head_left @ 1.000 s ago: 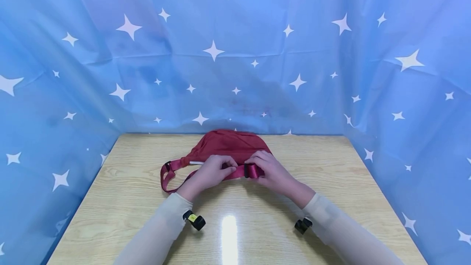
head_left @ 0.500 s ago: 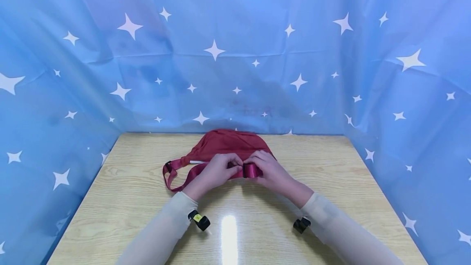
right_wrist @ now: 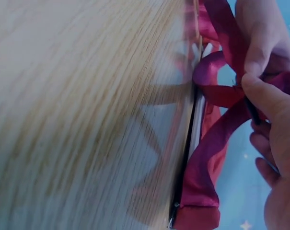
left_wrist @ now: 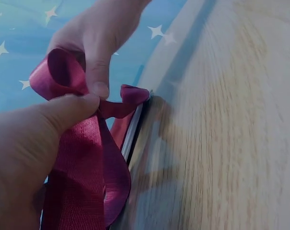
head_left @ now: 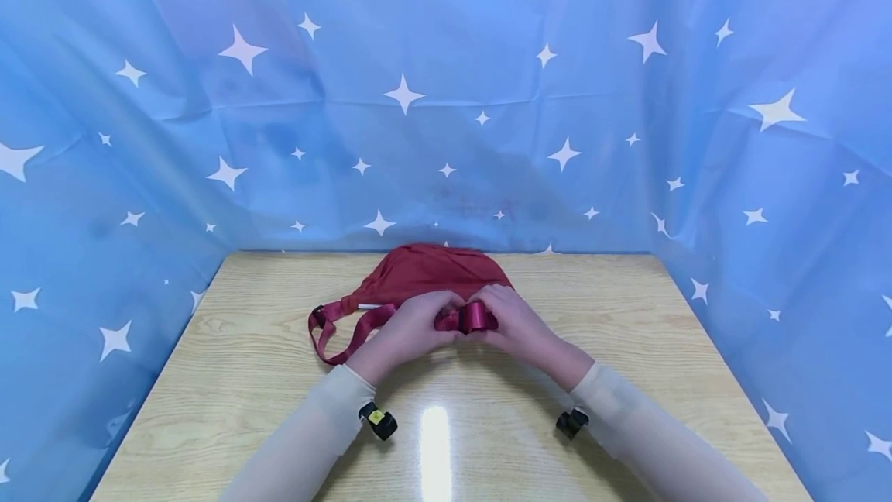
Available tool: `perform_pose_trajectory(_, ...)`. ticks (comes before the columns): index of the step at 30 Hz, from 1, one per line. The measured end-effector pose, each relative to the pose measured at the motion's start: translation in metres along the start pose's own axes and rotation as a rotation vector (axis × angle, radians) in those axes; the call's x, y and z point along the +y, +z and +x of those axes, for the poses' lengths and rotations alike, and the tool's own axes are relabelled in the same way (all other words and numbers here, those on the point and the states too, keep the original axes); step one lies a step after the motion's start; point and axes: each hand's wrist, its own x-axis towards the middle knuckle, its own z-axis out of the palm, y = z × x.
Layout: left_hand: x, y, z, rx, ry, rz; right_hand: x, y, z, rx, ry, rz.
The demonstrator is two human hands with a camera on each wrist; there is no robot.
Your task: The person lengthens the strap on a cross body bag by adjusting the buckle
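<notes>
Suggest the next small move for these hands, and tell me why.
Probably have the left hand gently draw the strap while the right hand steadies the dark buckle: both hands pinch the strap close to it, and an open loop stands at the right hand.

Red strap partly hidden
In the head view, the left hand and right hand cover part of it, and the right hand hides one end of the red bag. Both sleeves run off the bottom edge. The yellow label is too small to read. The left wrist view crops the left hand.
</notes>
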Motion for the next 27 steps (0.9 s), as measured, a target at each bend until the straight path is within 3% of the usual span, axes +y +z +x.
perform_pose_trajectory(8, -0.001, 0.0, 0.002, 0.008, 0.065, 0.136, 0.0, -0.002, 0.0, -0.007, 0.003, -0.01)
perform_pose_trajectory(14, -0.003, 0.0, 0.002, 0.016, 0.077, 0.159, 0.0, -0.007, -0.001, -0.02, 0.025, 0.07)
perform_pose_trajectory(23, -0.006, 0.002, 0.001, 0.045, 0.098, 0.174, -0.005, -0.011, 0.006, 0.064, -0.134, 0.146)
perform_pose_trajectory(27, -0.005, 0.0, 0.001, 0.049, 0.108, 0.17, -0.009, -0.012, 0.006, 0.094, -0.134, 0.182)
